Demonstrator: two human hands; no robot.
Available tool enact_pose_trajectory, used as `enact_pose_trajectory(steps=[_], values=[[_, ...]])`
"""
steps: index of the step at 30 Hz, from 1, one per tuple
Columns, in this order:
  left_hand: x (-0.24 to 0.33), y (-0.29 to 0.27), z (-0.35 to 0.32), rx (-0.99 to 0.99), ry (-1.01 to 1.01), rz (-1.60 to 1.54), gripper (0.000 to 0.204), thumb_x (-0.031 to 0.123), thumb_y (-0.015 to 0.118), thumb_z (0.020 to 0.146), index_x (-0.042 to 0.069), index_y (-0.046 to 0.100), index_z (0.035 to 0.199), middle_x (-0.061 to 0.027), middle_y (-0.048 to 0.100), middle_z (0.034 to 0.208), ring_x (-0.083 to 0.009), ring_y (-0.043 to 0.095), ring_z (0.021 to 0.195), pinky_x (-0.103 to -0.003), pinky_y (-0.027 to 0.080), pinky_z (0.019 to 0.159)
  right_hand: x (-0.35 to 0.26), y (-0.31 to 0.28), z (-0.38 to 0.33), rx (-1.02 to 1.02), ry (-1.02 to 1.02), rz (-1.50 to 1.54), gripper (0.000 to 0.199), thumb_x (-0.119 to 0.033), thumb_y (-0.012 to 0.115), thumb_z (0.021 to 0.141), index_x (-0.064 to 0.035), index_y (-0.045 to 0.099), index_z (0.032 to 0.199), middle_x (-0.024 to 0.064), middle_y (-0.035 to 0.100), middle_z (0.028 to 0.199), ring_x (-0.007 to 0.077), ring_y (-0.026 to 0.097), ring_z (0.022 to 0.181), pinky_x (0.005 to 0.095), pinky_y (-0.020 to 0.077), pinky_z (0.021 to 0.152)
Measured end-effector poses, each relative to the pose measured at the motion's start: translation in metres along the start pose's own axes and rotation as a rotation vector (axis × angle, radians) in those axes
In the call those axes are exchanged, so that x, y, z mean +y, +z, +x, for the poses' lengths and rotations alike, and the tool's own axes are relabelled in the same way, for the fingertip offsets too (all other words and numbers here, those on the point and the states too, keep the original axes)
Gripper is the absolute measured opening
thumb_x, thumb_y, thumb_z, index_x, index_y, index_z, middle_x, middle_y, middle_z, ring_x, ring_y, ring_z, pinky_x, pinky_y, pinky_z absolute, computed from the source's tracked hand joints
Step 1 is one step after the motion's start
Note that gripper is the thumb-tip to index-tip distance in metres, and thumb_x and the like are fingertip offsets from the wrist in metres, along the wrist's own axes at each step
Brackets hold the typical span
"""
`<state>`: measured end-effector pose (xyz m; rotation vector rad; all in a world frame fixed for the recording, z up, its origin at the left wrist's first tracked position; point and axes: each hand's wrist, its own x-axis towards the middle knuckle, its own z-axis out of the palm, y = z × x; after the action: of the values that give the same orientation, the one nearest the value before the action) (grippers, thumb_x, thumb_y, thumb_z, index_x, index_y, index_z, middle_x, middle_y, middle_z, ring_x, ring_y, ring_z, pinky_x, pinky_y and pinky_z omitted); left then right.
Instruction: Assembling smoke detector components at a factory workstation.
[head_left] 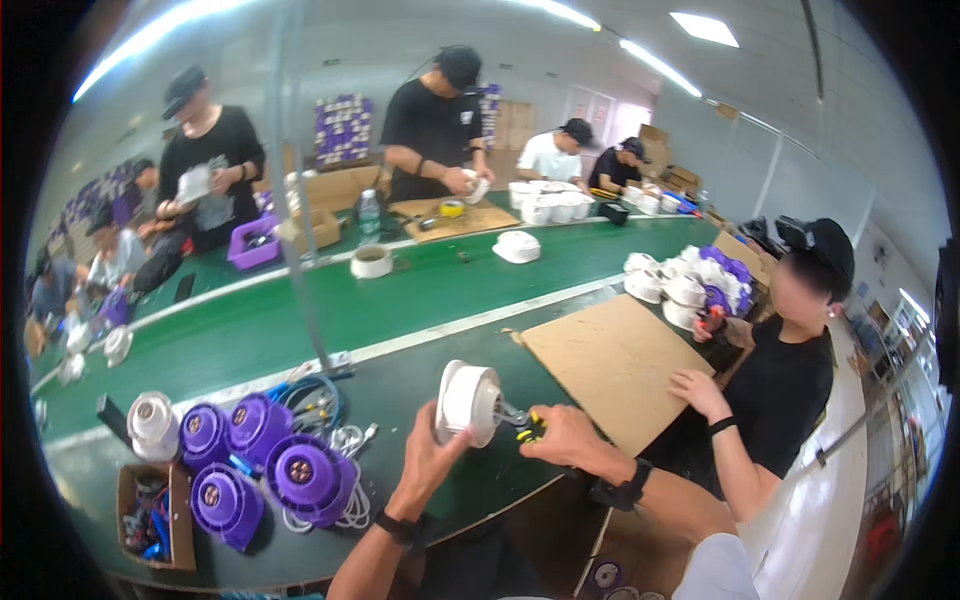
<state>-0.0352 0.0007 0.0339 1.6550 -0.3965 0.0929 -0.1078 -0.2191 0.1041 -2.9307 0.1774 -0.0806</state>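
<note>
My left hand (428, 455) grips a white round plastic housing (468, 400), held on edge above the dark green bench. My right hand (565, 437) holds a small tool with a yellow-and-black handle (527, 424), its metal tip against the housing's side. Left of my hands lie several purple round housings (265, 455) and one white one (152, 420), with white cable coiled under them.
A brown cardboard sheet (615, 365) lies to the right, with a seated person's hand (695, 388) on it. A small cardboard box of parts (152, 515) sits at lower left. A green conveyor belt (300, 310) carries white housings; several people work beyond it.
</note>
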Motion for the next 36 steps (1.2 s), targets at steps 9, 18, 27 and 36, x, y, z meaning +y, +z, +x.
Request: enact_pose_trajectory(steps=[9, 18, 27, 36], values=[[0.036, 0.006, 0.016, -0.188, 0.087, 0.384, 0.052, 0.023, 0.073, 0.074, -0.005, 0.047, 0.110, -0.0280, 0.067, 0.087, -0.0374, 0.069, 0.080, -0.043, 0.054, 0.070, 0.026, 0.044, -0.008, -0.432, 0.069, 1.023, 0.039, -0.036, 0.071, 0.066, 0.0010, 0.069, 0.078, 0.0121, 0.065, 0.070, 0.0190, 0.061, 0.069, 0.0352, 0.0474, 0.064], [0.070, -0.003, 0.089, -0.544, -0.299, 0.431, 0.046, 0.035, 0.068, 0.077, -0.010, 0.070, 0.083, -0.0213, 0.070, 0.078, -0.0266, 0.069, 0.075, -0.037, 0.053, 0.065, -0.009, 0.034, -0.034, 0.211, -0.172, -0.179, 0.067, -0.034, 0.069, 0.066, -0.0007, 0.056, 0.122, 0.0187, 0.055, 0.091, 0.0324, 0.052, 0.090, 0.0446, 0.0355, 0.076], [0.023, 0.016, 0.002, -0.175, 0.273, 0.283, 0.060, 0.023, 0.076, 0.081, -0.006, 0.047, 0.123, -0.0221, 0.061, 0.112, -0.0313, 0.062, 0.099, -0.039, 0.049, 0.087, 0.023, 0.060, -0.016, -0.068, 0.159, 0.723, 0.041, -0.040, 0.073, 0.063, -0.0037, 0.071, 0.083, 0.0158, 0.070, 0.077, 0.0289, 0.068, 0.076, 0.0364, 0.0527, 0.072], [0.046, -0.002, 0.075, -0.349, 0.140, 0.724, 0.060, 0.040, 0.072, 0.078, -0.001, 0.055, 0.118, -0.0235, 0.067, 0.092, -0.0403, 0.065, 0.087, -0.044, 0.052, 0.074, -0.010, 0.046, -0.027, 0.313, -0.028, 0.054, 0.048, -0.031, 0.071, 0.063, 0.0008, 0.060, 0.098, 0.0218, 0.062, 0.089, 0.0382, 0.059, 0.086, 0.0457, 0.0435, 0.075]])
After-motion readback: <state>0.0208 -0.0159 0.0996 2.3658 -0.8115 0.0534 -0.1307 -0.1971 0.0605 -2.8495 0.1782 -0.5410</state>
